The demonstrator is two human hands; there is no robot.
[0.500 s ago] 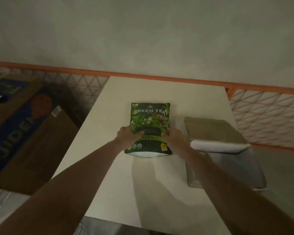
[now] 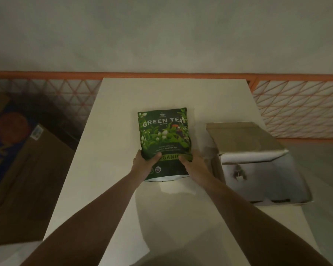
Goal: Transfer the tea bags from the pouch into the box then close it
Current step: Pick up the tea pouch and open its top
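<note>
- While both hands grip it low, left hand (image 2: pixel 145 163) thumb across the front, right hand (image 2: pixel 192 164) fingers curled on the edge, pouch (image 2: pixel 163 139) sits mid-table (image 2: pixel 113 121).
- Box (image 2: pixel 258 169) open, just right.
- Risk: top looks sealed; yanking could scatter bags.

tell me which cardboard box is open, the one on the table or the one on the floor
The box on the table, right of the green tea pouch: its lid is flipped up, showing a pale interior. The big brown box on the floor at left looks shut.
</note>
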